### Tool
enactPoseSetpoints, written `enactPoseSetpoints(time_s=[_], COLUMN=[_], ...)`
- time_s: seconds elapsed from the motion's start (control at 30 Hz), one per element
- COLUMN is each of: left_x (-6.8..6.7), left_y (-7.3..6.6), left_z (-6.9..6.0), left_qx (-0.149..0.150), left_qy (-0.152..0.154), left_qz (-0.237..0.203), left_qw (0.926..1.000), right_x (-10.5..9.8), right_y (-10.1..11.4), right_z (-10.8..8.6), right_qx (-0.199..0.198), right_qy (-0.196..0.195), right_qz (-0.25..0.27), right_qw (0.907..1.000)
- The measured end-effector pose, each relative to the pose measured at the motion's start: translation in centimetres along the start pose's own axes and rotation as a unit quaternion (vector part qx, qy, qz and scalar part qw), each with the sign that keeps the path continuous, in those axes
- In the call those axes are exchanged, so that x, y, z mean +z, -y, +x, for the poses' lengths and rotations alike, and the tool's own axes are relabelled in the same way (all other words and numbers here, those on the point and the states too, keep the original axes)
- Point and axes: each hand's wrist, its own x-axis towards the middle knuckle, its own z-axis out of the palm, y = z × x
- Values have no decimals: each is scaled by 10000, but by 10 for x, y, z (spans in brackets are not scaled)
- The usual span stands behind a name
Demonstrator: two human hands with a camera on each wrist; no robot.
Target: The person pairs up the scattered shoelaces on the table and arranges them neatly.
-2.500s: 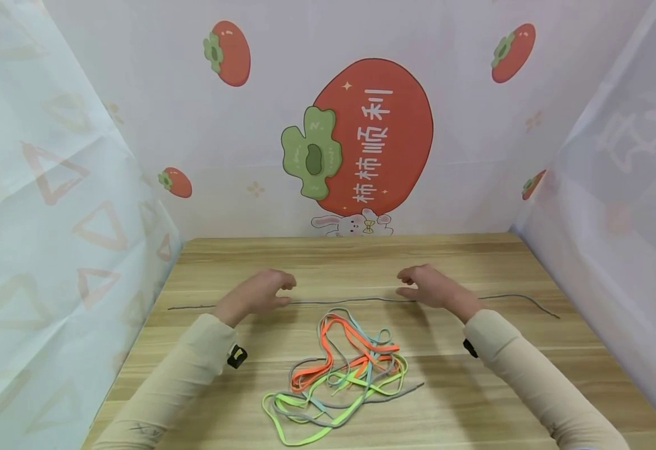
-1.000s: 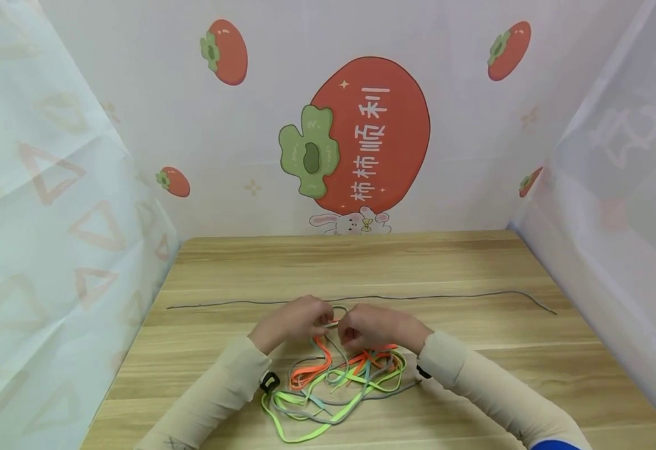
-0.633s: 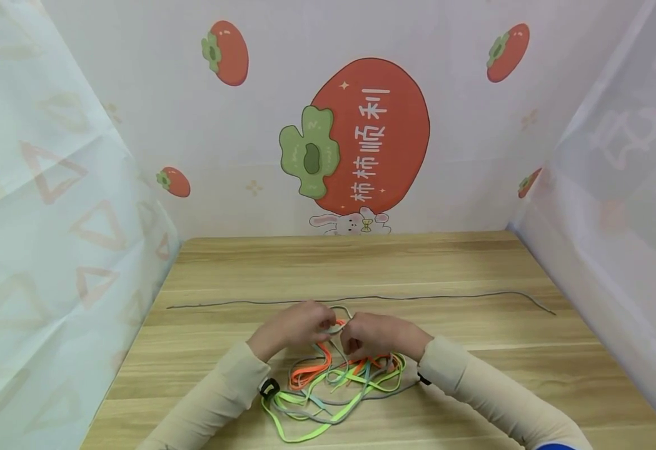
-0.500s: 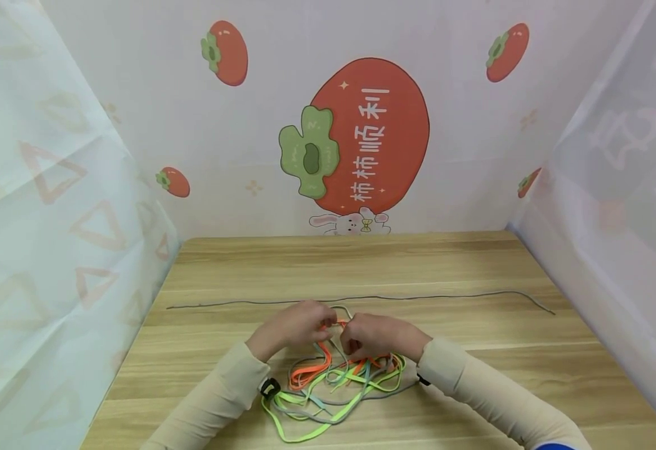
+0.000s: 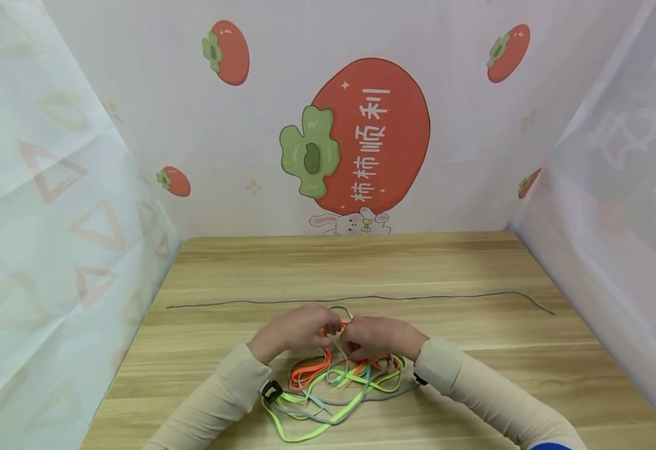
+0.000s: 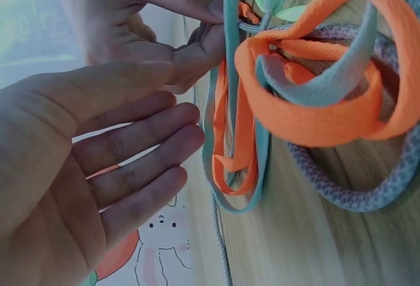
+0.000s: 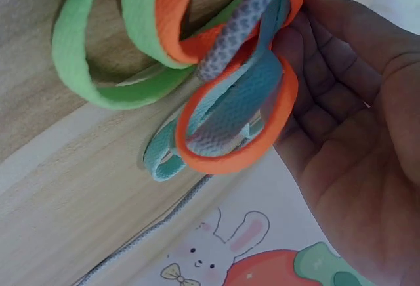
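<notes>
Some tangled laces (image 6: 244,128) are pinched by the right hand (image 5: 383,335) (left hand (image 5: 299,328) alongside, loosely extended).

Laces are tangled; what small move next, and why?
Perhaps have the left hand, fingers loose, ease the pale-blue flat fabric lace clear of the orange flat fabric loop: the two overlap there, while the right hand seems to pinch the tangled multicoloured laces.

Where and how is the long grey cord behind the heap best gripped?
I would pinch the long grey cord at its right end, coming from above right. It is thin and lies along the table, and this end bends toward the person, well apart from the tangled laces, so it should lift freely.
</notes>
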Motion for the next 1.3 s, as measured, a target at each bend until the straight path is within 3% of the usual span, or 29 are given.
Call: enactPoseSetpoints(time_s=[0.23, 0.8, 1.1, 1.3], left_x=[3, 10, 9, 9], left_y=[1, 10, 9, 9], left_z=[1, 3, 3, 5], left_qx=[-149, -171, -320, -134], left_qy=[198, 194, 271, 386], left_qz=[-468, -1631, -1755, -1431], left_qw=[9986, 9863, 9836, 9889], right_x=[-3, -15, -22, -24], right_y=[-5, -9, -12, -15], right_z=[-1, -5, -6, -9], right_qx=[-140, -435, -506, -384], right_qy=[-118, -565, -914, -934], right_qz=[331, 852, 883, 1012], right_qw=[9993, 9938, 9906, 9897])
